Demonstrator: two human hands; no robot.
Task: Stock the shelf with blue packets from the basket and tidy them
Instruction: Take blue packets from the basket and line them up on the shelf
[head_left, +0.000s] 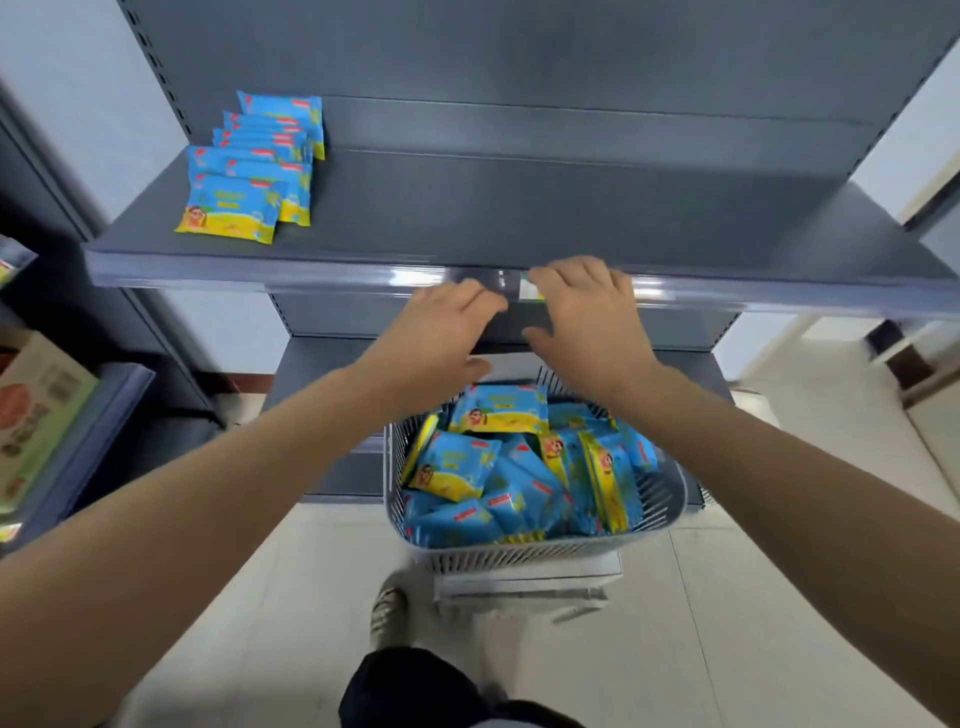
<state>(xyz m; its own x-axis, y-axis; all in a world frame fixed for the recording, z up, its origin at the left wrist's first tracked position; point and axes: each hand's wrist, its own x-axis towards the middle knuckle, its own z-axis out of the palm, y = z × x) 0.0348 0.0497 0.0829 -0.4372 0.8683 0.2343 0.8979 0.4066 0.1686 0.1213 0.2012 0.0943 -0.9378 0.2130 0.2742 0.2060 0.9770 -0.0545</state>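
A grey wire basket (670, 499) full of blue and yellow packets (498, 410) stands on a low white stand below the shelf. On the dark grey shelf (519, 218), a row of several blue packets (249, 171) lies overlapping at the far left. My left hand (441, 332) and my right hand (587, 317) hover side by side above the basket, just in front of the shelf's front edge. Both hands are palm down with fingers apart and hold nothing.
The shelf's front rail (260, 270) carries a small price label (530, 288) behind my right hand. A neighbouring shelf unit with boxed goods (36, 415) stands at the left. My foot (389, 613) is on the tiled floor by the basket stand.
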